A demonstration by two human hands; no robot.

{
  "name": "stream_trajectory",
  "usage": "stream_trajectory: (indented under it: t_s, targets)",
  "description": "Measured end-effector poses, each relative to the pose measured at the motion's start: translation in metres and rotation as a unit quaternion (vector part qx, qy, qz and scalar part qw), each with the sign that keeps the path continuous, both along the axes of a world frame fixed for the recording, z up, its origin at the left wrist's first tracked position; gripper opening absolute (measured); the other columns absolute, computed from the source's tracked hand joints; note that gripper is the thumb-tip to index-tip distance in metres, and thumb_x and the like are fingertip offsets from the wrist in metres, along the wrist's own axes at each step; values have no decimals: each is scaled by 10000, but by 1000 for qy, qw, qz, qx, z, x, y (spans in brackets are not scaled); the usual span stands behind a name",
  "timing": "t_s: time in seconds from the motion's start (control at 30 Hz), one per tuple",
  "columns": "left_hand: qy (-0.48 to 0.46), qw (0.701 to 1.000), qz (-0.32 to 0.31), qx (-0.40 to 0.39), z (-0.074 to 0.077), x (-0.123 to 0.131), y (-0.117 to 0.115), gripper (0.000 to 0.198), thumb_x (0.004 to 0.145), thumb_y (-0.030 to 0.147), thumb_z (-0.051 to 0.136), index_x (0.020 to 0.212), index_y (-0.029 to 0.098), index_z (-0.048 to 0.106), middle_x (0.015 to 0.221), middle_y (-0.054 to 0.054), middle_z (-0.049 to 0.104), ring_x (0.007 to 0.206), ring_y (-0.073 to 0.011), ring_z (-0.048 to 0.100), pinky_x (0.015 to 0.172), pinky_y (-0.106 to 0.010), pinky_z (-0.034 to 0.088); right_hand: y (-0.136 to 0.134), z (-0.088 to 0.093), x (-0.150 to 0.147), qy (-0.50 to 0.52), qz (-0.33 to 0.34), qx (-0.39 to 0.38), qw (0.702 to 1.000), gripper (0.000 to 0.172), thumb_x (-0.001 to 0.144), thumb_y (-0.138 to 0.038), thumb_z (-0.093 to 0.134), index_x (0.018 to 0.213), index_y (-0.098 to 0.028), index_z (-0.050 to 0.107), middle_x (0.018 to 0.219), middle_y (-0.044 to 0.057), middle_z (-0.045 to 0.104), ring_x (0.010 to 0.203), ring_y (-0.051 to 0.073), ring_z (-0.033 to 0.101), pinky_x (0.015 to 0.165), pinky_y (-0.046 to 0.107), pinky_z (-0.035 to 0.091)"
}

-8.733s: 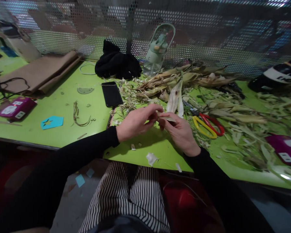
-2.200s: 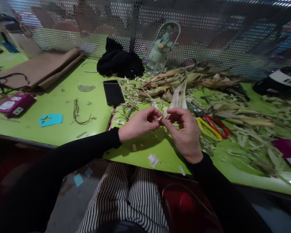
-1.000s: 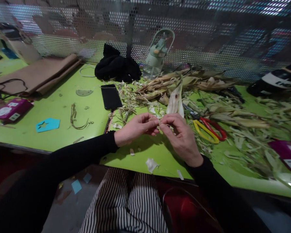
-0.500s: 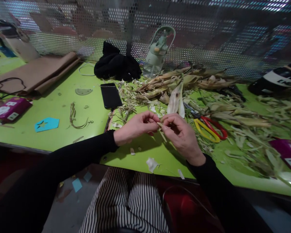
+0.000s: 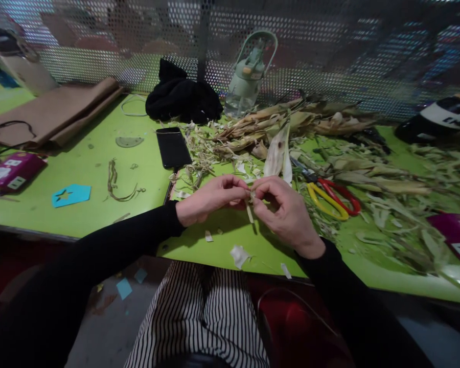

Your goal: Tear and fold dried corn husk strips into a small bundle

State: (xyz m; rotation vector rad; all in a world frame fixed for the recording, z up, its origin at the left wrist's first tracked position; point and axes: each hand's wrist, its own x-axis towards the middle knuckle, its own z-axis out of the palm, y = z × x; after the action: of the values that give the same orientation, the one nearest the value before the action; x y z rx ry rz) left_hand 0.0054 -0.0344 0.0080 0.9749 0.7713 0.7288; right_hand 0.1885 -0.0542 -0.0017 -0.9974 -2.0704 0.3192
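Note:
My left hand (image 5: 218, 198) and my right hand (image 5: 285, 209) meet fingertip to fingertip above the green table. Both are closed in a pinch on a narrow pale strip of husk (image 5: 250, 212), whose lower end hangs down between them. The upper part of the strip is hidden by my fingers. Just beyond my right hand stands a broad pale corn husk piece (image 5: 276, 156) with a dark spot. To the right of that hand lie scissors (image 5: 332, 198) with one yellow and one red handle.
A pile of dried husks (image 5: 253, 125) and shreds spreads behind and to the right. A black phone (image 5: 173, 148), a green water bottle (image 5: 245, 82), black cloth (image 5: 184, 99), brown paper (image 5: 57, 112), a blue paper piece (image 5: 72, 196) and a purple pack (image 5: 13, 172) are around. The table's front edge runs below my hands.
My fingers have shifted slightly on the strip, and its hanging end has swung left to point more straight down. The view has moved a little.

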Motion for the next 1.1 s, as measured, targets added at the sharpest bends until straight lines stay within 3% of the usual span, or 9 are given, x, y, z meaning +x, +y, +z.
stream_trajectory:
  t_s: [0.4, 0.63, 0.83, 1.1]
  targets:
    - [-66, 997, 8, -48, -6, -1, 4, 128, 842, 38, 680, 923, 97, 601, 819, 9, 657, 757, -68, 655, 1005, -362, 515, 0, 2, 2, 15, -32, -1, 999, 76, 887, -166, 607, 861, -233, 580, 898, 37, 643, 828, 192, 625, 722, 347, 527]
    - [-71, 995, 12, -72, -4, 2, 2, 113, 848, -6, 632, 886, 94, 594, 807, 12, 649, 718, -59, 656, 1024, -361, 519, 0, 4, 1, 3, -29, -15, 999, 93, 873, -158, 604, 851, -239, 564, 887, 36, 630, 825, 198, 619, 714, 351, 532]
    - [-68, 995, -7, -66, -1, 0, 2, 116, 828, -17, 629, 838, 93, 593, 766, 26, 638, 686, -46, 641, 956, -308, 536, -1, 5, -1, -17, -18, 15, 1000, 110, 860, -132, 594, 849, -235, 560, 889, 46, 640, 824, 206, 628, 706, 356, 535]
    - [-83, 995, -18, -47, -2, -4, 3, 136, 822, 39, 670, 926, 102, 611, 817, 15, 662, 744, -60, 655, 940, -302, 552, -2, 5, 2, -30, -25, 21, 999, 118, 861, -129, 594, 835, -237, 555, 877, 46, 636, 826, 210, 625, 720, 364, 538]
